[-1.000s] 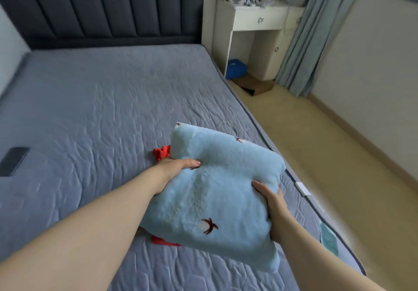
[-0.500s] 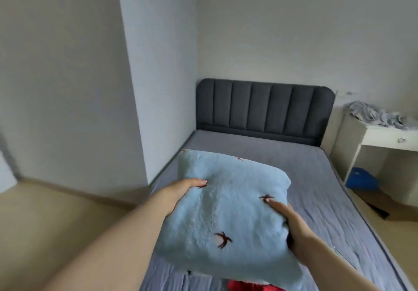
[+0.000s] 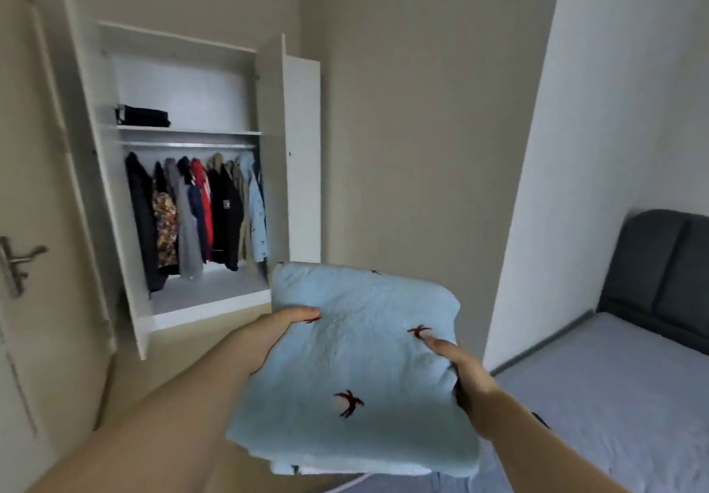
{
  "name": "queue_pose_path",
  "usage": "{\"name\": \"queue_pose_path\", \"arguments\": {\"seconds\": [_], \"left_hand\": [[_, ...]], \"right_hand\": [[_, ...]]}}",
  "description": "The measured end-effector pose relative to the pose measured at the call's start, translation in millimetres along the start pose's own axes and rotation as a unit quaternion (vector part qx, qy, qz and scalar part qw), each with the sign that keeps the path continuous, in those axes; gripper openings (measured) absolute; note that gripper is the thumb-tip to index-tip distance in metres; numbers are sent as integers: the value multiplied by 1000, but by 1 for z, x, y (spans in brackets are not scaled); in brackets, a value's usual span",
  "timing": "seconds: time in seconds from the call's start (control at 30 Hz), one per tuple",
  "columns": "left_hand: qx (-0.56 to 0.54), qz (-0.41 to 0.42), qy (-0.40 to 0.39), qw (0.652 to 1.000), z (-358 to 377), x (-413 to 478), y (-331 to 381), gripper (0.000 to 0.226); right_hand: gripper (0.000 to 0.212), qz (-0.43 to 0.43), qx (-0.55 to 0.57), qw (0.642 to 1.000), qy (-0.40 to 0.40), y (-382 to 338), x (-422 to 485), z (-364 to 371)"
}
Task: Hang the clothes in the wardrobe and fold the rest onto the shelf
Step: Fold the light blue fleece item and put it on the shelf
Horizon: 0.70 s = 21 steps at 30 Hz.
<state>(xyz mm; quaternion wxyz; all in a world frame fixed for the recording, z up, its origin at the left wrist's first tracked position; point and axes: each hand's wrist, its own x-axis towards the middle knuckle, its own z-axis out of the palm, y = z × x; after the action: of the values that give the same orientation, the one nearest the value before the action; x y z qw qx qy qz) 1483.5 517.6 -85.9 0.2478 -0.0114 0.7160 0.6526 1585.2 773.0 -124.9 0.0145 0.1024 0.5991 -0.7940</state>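
Left hand (image 3: 286, 324), right hand (image 3: 466, 375) grasping sides of folded blue garment (image 3: 356, 373) (held flat); long axis pointing away, toward wardrobe (image 3: 180, 86).

A bed (image 3: 614, 396) with a grey quilted cover is seen at the lower right, backed by a dark padded headboard (image 3: 667, 270). A pale door (image 3: 23, 186), fitted with a metal lever handle (image 3: 17, 262), is set at the left edge. A beige wall (image 3: 422, 109) and floor (image 3: 126, 389) are seen between them.
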Motion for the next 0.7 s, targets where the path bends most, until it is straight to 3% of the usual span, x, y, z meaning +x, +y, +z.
{"name": "queue_pose_path", "arguments": {"seconds": [0.23, 0.3, 0.5, 0.7], "left_hand": [[-43, 7, 114, 992, -184, 17, 17, 46], [-55, 9, 136, 989, -236, 28, 23, 46], [-70, 1, 162, 984, -341, 71, 36, 46], [-84, 5, 165, 983, -393, 125, 49, 39]], "right_hand": [[45, 17, -22, 994, -103, 17, 128, 162], [49, 29, -17, 989, -144, 23, 165, 208], [61, 37, -32, 982, -180, 35, 257, 301], [63, 15, -28, 981, -192, 27, 333, 345]]}}
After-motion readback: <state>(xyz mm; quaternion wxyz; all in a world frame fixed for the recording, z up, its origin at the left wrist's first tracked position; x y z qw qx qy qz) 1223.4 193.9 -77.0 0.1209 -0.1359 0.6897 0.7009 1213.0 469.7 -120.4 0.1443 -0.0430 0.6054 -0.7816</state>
